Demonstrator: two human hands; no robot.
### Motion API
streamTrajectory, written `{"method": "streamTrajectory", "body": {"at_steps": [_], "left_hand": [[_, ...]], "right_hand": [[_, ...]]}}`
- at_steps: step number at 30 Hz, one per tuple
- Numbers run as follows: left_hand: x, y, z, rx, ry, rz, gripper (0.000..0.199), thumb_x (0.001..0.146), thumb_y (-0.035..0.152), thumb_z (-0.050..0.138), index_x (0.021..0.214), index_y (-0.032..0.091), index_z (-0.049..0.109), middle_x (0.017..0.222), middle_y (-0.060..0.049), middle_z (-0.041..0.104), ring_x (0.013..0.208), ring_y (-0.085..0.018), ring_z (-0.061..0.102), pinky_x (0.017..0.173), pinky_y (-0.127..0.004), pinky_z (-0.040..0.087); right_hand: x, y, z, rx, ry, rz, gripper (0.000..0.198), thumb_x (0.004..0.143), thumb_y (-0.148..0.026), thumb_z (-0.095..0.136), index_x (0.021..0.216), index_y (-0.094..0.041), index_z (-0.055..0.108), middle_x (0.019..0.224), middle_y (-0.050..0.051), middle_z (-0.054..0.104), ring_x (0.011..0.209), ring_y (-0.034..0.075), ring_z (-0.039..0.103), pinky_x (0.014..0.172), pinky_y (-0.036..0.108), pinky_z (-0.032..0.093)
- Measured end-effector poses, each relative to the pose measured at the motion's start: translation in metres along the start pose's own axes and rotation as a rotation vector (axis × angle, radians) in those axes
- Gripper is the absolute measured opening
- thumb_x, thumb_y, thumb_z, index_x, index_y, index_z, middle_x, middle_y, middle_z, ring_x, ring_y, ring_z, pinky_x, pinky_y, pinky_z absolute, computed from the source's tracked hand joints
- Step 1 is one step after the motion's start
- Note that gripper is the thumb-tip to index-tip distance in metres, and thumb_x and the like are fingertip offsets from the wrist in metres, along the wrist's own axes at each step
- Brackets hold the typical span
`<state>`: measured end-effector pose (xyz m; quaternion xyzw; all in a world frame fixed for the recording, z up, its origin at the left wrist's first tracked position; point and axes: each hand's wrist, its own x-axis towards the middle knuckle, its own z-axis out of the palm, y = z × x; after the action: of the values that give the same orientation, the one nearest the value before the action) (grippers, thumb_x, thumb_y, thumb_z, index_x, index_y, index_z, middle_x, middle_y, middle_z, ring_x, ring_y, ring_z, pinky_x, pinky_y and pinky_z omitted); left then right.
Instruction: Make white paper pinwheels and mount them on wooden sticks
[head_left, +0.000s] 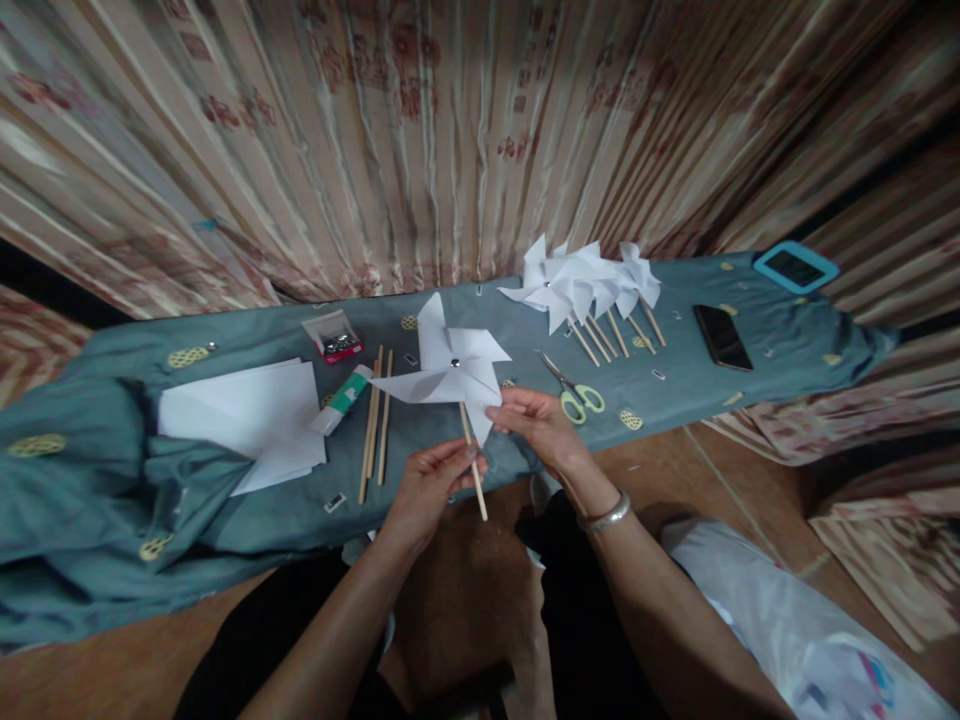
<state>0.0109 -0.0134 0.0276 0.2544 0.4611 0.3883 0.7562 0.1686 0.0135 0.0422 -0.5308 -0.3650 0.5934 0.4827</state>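
A white paper pinwheel [454, 378] with a silver pin at its centre is held up in front of me over the table's near edge. My left hand [439, 478] pinches its wooden stick between thumb and fingers, with the stick's lower end poking out below. At the pinwheel's lower right blade, my right hand [534, 418] has thumb and fingertips closed on the paper. Just right of that hand lie scissors [574, 395] with light green handles. Left of the pinwheel rest several loose wooden sticks [373, 430].
Several finished pinwheels [592, 285] lie overlapping at the back. White paper sheets [247, 410], a glue stick [343, 400] and a red box of pins [335, 338] are at left. At right lie a phone [722, 337] and a blue-framed tablet [795, 267]. A plastic bag [765, 590] stands on the floor.
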Motion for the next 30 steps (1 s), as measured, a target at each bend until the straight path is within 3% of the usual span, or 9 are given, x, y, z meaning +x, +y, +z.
{"method": "streamTrajectory", "body": {"at_steps": [13,18,21,26,30], "left_hand": [[-0.002,0.002,0.002,0.007,-0.015,-0.007,0.045,0.046,0.043,0.090,0.074,0.012,0.076,0.065,-0.005,0.070,0.063,-0.012,0.062,0.064,-0.022,0.052],[-0.002,0.001,0.002,0.005,-0.014,-0.005,0.045,0.045,0.043,0.090,0.075,0.013,0.077,0.065,-0.005,0.070,0.062,-0.012,0.062,0.064,-0.022,0.052],[-0.002,0.001,0.001,-0.005,-0.007,-0.010,0.046,0.045,0.042,0.090,0.077,0.013,0.077,0.068,-0.006,0.071,0.063,-0.012,0.063,0.064,-0.023,0.052],[-0.004,0.000,0.001,-0.009,-0.016,-0.033,0.049,0.042,0.045,0.091,0.078,0.013,0.078,0.068,-0.006,0.071,0.065,-0.013,0.064,0.065,-0.023,0.053],[-0.006,-0.002,0.001,0.013,-0.071,-0.066,0.049,0.044,0.046,0.091,0.080,0.014,0.079,0.067,-0.005,0.071,0.065,-0.012,0.064,0.066,-0.022,0.053]], "right_hand": [[-0.004,0.000,0.010,-0.060,-0.056,-0.030,0.029,0.053,-0.041,0.085,0.062,-0.020,0.068,0.058,-0.005,0.062,0.053,0.009,0.051,0.054,0.023,0.043],[-0.005,0.000,0.008,-0.180,-0.067,-0.122,0.036,0.064,-0.053,0.076,0.063,-0.019,0.067,0.055,-0.004,0.058,0.052,0.009,0.049,0.053,0.022,0.041],[-0.001,-0.001,-0.003,-0.242,0.035,-0.212,0.039,0.071,-0.056,0.070,0.064,-0.019,0.068,0.058,-0.002,0.063,0.055,0.010,0.053,0.057,0.023,0.044],[0.013,-0.001,-0.028,-0.286,0.359,-0.391,0.030,0.073,-0.046,0.070,0.085,-0.018,0.072,0.075,0.004,0.074,0.070,0.017,0.065,0.071,0.030,0.052],[0.025,0.003,-0.042,-0.424,0.412,-0.476,0.033,0.075,-0.039,0.069,0.100,-0.018,0.072,0.099,0.009,0.075,0.087,0.021,0.068,0.083,0.036,0.053]]}}
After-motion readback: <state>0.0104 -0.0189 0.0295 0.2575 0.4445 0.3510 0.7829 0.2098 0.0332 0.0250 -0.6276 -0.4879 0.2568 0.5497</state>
